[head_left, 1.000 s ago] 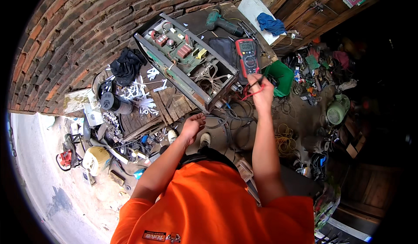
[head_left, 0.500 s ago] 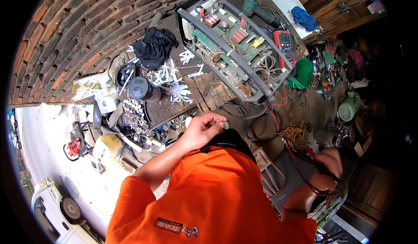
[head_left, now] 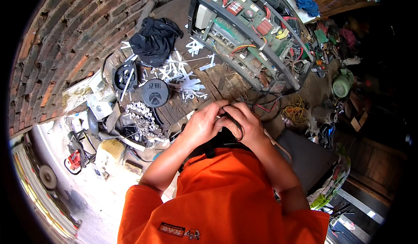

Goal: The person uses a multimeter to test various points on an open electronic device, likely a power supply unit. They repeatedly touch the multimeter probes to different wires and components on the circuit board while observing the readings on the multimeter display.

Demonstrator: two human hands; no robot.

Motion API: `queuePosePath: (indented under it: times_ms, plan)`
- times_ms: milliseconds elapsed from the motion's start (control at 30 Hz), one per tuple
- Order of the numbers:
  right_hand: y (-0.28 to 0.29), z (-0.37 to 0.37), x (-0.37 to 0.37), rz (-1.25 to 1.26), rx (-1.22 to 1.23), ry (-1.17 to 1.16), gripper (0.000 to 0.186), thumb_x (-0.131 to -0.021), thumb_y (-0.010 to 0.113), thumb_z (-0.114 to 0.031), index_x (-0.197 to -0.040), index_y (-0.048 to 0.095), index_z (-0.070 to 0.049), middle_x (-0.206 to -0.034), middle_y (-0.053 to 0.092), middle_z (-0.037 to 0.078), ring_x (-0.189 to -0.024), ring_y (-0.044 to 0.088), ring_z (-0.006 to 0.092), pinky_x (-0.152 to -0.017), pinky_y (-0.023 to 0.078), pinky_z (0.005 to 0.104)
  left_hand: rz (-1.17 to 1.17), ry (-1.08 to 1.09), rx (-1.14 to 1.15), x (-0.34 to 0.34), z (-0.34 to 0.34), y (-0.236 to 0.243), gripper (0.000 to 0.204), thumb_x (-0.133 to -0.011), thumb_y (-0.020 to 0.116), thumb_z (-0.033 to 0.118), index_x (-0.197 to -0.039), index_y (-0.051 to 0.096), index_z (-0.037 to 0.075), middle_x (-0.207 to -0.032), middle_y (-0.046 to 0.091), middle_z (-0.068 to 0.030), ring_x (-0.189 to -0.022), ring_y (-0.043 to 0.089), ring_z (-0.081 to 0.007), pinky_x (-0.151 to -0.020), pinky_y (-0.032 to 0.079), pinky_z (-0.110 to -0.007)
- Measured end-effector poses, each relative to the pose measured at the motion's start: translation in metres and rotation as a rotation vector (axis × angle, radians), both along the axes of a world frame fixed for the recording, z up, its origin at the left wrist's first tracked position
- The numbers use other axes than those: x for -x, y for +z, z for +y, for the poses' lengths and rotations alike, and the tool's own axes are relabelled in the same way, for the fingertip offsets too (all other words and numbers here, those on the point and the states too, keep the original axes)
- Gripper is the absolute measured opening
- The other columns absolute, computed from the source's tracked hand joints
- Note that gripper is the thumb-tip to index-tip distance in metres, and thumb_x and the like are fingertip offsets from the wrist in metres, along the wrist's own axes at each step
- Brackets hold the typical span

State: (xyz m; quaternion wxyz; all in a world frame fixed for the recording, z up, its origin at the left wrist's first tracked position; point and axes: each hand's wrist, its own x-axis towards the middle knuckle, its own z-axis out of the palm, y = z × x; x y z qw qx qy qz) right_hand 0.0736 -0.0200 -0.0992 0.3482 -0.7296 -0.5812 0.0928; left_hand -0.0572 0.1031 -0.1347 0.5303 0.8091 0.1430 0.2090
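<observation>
Left hand point(head_left: 201, 124) and right hand point(head_left: 244, 123) pressed together at frame centre, fingers pinching a thin black cable point(head_left: 238, 128), just below the open metal-framed electronics chassis point(head_left: 250, 37) at upper right.

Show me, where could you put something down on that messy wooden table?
A bare strip of wooden table lies between the black cloth and the open machine frame. Around the white scraps, round black lid and both hands it is crowded.

The right hand point(head_left: 246, 124) has come in to meet the left hand point(head_left: 201, 124), apparently gripping a black cable point(head_left: 237, 126).
</observation>
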Motion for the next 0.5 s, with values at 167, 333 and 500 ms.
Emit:
queuePosePath:
  times_ms: [167, 333, 500]
  plan:
    - [-0.01, 0.015, -0.009, -0.022, 0.074, -0.039, 0.037, -0.087, 0.072, -0.02, -0.118, 0.062, -0.001, -0.104, 0.062, 0.013, -0.084, 0.067, 0.0328, -0.067, 0.055, 0.039, -0.011, 0.128, -0.026, -0.009, 0.007, -0.016, 0.041, -0.082, 0.07, 0.001, -0.12, 0.055, 0.001, -0.105, 0.064, -0.0169, -0.09, 0.068, -0.0321, -0.076, 0.056, -0.038]
    - [-0.015, 0.018, -0.018, -0.073, 0.043, -0.212, 0.033, -0.085, 0.073, -0.01, -0.114, 0.065, 0.002, -0.11, 0.064, 0.015, -0.09, 0.067, 0.0324, -0.075, 0.055, 0.0364, -0.158, 0.355, -0.037, -0.032, 0.019, -0.025, 0.02, -0.087, 0.069, 0.001, -0.105, 0.063, -0.001, -0.107, 0.064, -0.0178, -0.096, 0.065, -0.0334, -0.086, 0.052, -0.036]
    - [-0.023, 0.028, -0.018, 0.021, -0.112, -0.367, 0.023, -0.085, 0.071, -0.002, -0.107, 0.067, 0.003, -0.103, 0.067, 0.017, -0.088, 0.069, 0.0278, -0.076, 0.055, 0.0338, -0.242, 0.427, 0.223, -0.057, 0.036, -0.043, 0.014, -0.089, 0.068, 0.001, -0.102, 0.062, -0.001, -0.112, 0.063, -0.0161, -0.1, 0.064, -0.0236, -0.089, 0.05, -0.032]
